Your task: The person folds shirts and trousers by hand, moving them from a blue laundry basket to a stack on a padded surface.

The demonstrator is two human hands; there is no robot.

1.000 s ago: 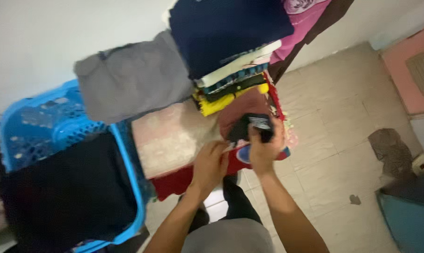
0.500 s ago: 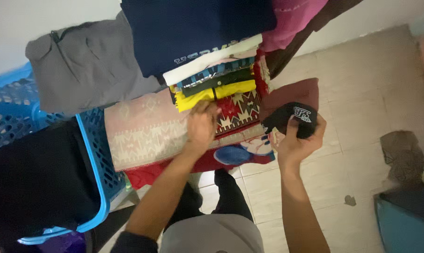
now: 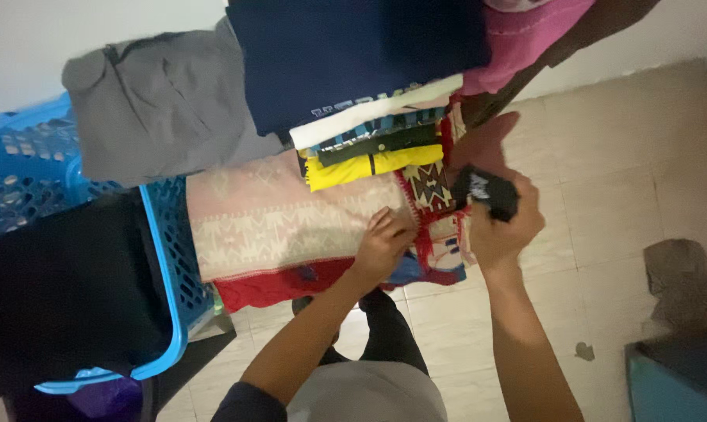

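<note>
Tiled floor (image 3: 603, 203) lies below. Nearest, the left hand (image 3: 383, 244) presses flat, fingers spread, steadying the folded patterned cloth (image 3: 291, 215); the right hand (image 3: 503, 220) clutches a small black garment (image 3: 486, 190), possibly rolled, beside the stacked folded clothes (image 3: 373, 148).

Small black folded garment (image 3: 486, 190) with white print, bunched and tilted, just right of the folded clothes stack (image 3: 377, 148). Pink patterned cloth (image 3: 283, 223) lies flat below the stack, red edge showing.

We cannot make out the blurred black item (image 3: 486, 190) clutched in the right hand (image 3: 503, 227); its lower part is hidden.
</note>
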